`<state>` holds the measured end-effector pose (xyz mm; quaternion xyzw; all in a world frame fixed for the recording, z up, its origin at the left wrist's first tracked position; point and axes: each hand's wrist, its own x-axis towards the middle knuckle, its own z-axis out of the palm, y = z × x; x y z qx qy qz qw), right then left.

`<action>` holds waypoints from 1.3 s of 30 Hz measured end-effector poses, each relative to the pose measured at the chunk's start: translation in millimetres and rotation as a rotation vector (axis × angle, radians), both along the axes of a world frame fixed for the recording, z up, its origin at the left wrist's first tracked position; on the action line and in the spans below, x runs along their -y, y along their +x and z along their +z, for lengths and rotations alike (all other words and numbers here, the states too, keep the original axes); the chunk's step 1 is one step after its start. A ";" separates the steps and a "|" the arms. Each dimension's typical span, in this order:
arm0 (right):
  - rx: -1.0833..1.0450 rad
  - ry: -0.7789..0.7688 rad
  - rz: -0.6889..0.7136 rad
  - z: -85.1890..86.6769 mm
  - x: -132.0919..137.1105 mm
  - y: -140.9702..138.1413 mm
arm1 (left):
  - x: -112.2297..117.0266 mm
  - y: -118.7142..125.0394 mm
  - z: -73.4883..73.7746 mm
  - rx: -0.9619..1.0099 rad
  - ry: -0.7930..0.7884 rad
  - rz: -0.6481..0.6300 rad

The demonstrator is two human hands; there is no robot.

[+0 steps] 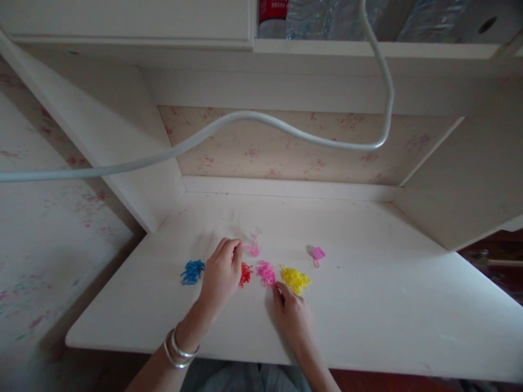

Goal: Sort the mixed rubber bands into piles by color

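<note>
My left hand (223, 267) has its fingers pinched together beside a small clear container (255, 234) with pink at its lower end. A thin pink strand shows between these fingertips and the container; what exactly they grip is too small to make out. At the near edge of a pile of small pink bands (266, 273), my right hand (293, 313) is closed in a pinch on a pink band. A red pile (245, 274) is partly covered by my left hand. Blue pieces (193, 271) lie to its left, and yellow pieces (296, 279) lie just beyond my right hand.
A small pink object (317, 255) lies farther right on the white desk (376, 305). Across the upper view, a thick white cable (261, 117) hangs in front of the shelf. Side panels and a back board enclose the desk.
</note>
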<state>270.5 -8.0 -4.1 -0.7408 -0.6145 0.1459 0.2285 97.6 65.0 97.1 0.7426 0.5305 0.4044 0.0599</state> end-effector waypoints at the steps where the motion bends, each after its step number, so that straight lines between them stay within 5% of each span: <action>1: -0.018 0.004 -0.001 -0.7 0.0 0.8 | -6.8 -0.5 7.1 0.017 0.015 -0.003; 5: -0.106 0.041 0.007 -1.3 0.7 3.1 | -31.1 4.9 21.1 -0.008 0.014 -0.013; 11: -0.203 0.094 -0.001 -3.0 0.1 4.7 | -50.3 16.9 8.7 -0.125 -0.051 -0.011; 20: -0.323 0.104 -0.017 -3.5 0.0 7.2 | -47.7 21.1 3.4 -0.176 -0.088 -0.024; 27: -0.364 0.121 -0.056 -1.0 1.2 5.5 | -27.7 8.4 1.5 0.115 -0.096 -0.118; 30: -0.398 0.133 -0.078 0.1 1.8 4.6 | 0.2 4.9 -13.4 0.186 -0.218 -0.166; 34: -0.414 0.147 -0.080 2.9 1.0 3.5 | 35.9 3.8 -53.2 0.232 -0.382 -0.198; 39: -0.428 0.164 -0.140 4.8 -1.0 3.5 | 54.0 3.4 -88.8 0.116 -0.434 -0.198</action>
